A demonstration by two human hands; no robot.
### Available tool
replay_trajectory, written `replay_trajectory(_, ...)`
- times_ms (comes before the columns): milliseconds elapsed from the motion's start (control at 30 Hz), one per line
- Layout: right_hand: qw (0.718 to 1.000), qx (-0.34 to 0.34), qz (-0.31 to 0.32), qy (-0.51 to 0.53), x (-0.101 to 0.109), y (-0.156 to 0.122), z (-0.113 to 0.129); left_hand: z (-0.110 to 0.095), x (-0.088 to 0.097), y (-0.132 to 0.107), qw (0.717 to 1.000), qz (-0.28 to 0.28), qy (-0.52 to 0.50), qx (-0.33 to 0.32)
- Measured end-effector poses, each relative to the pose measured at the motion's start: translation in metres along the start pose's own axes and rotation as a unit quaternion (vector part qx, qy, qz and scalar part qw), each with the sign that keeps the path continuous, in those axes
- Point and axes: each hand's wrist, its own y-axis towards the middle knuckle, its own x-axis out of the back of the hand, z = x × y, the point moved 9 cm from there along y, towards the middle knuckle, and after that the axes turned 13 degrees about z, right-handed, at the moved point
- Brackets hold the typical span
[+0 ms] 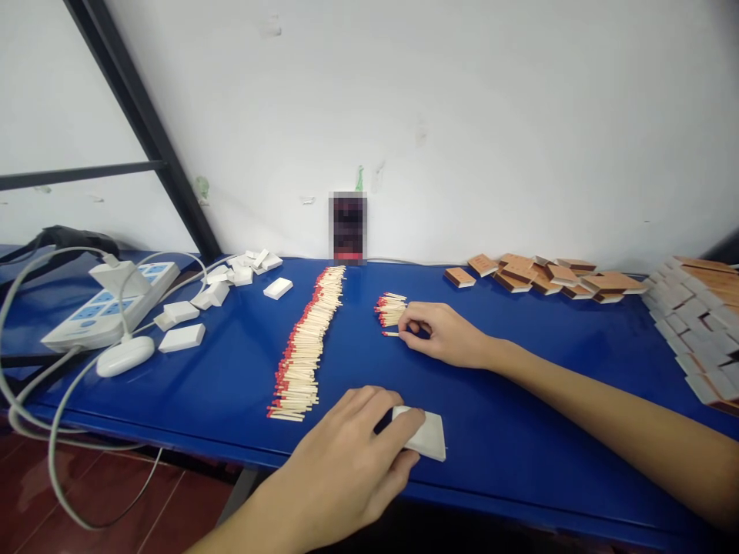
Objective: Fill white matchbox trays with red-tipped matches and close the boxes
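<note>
Right hand (444,335) is pinching one match (390,334) beside small pile (392,308); left hand (358,454) is gripping white tray (430,437) on desk (508,442), seemingly for keeping steady.

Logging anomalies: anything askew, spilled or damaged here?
The wall carries green and pale patches, as if scuffed. The long row of matches slants, its edges ragged. White boxes lie jumbled near the power strip. Nothing looks spilled.

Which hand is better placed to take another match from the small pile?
Probably the right hand: its fingertips are at a single match right beside the small pile. The left hand is farther off, toward the front edge of the table, with fingers on a white box.
</note>
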Motion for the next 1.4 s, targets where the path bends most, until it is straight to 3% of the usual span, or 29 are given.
replay_trajectory(1400, 0.999, -0.004, -0.032, 0.0, 0.0035, -0.0078, -0.0038, -0.0002, -0.0003, 0.0002, 1.0, -0.006, 0.014, 0.001)
